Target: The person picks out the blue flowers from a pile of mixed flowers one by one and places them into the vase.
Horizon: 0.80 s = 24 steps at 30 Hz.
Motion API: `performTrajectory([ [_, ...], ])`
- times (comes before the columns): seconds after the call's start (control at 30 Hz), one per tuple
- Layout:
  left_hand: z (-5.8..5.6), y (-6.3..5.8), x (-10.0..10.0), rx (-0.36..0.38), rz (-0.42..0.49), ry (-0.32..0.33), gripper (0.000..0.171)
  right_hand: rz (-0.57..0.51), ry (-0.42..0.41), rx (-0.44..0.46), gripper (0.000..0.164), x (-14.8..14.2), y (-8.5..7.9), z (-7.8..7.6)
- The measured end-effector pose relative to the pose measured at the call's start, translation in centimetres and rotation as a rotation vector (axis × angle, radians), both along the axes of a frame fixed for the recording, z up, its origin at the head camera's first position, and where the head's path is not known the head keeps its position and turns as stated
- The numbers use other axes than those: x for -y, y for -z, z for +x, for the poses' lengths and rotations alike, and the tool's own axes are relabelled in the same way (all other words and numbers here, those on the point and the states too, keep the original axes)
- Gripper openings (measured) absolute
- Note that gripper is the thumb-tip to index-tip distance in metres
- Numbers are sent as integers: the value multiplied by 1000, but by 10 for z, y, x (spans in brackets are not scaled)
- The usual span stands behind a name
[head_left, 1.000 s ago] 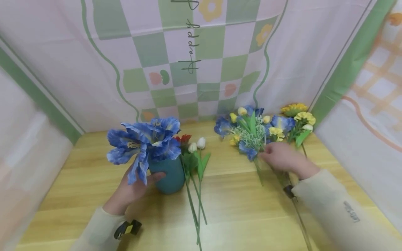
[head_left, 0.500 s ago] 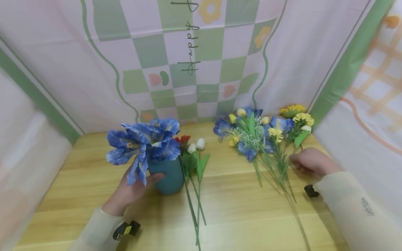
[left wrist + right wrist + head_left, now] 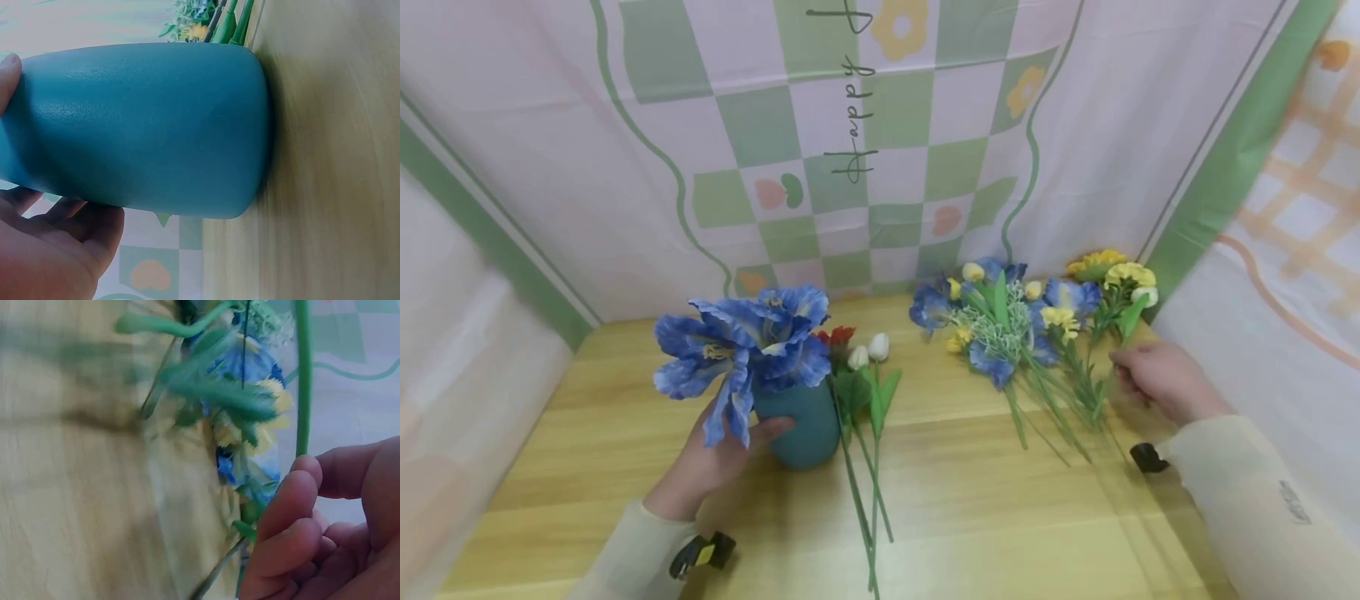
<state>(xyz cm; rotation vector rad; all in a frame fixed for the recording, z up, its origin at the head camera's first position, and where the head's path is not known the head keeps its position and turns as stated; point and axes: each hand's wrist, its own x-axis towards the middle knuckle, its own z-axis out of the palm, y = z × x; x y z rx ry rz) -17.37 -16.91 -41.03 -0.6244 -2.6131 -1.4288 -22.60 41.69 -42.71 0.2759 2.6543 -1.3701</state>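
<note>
My left hand [image 3: 726, 450] grips the teal vase [image 3: 805, 421] on its left side, thumb across the front, fingers behind. The vase [image 3: 137, 128] stands on the wooden table, and large blue flowers [image 3: 745, 342] spread over its mouth. At the table's right side my right hand [image 3: 1161, 379] pinches the green stem of a white tulip [image 3: 1145, 297] between thumb and forefinger. Up close in the right wrist view, the stem [image 3: 303, 381] rises from the fingertips. Just left of that hand lie yellow carnations [image 3: 1058, 321] with leafy stems.
Right of the vase lie white tulips [image 3: 878, 347] and a red flower [image 3: 841, 336], stems toward me. A pile of blue flowers [image 3: 988, 358], yellow buds and pale green sprigs lies at the back right. Beside it is a sunflower [image 3: 1096, 265]. Patterned cloth [image 3: 910, 167] hangs behind the table [image 3: 970, 500].
My right hand has left the pile's stems, moved right and taken the white tulip's stem. The tulip has shifted slightly right and up. My left hand stays on the vase.
</note>
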Motion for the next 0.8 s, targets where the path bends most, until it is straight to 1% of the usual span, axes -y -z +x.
performTrajectory([
  [0.1,-1,0,0,-20,3,6,97,38,3,-15,41,4,-6,3],
  [0.17,-1,-1,0,-24,7,10,97,42,13,-16,40,7,-10,4],
  [0.23,-1,-1,0,-29,8,13,97,26,28,-25,38,10,-14,6],
  [0.4,0,0,-1,-11,9,9,98,-39,64,-49,33,19,-26,10],
  [0.53,3,-5,-3,1,10,3,98,-47,87,-84,35,25,-32,12],
  [0.63,8,-15,-7,10,27,9,95,6,86,-122,40,28,-34,14],
  [0.73,14,-27,-11,29,37,12,93,109,74,-152,48,33,-37,17],
  [0.8,16,-31,-13,34,42,14,92,161,63,-189,51,40,-39,16],
])
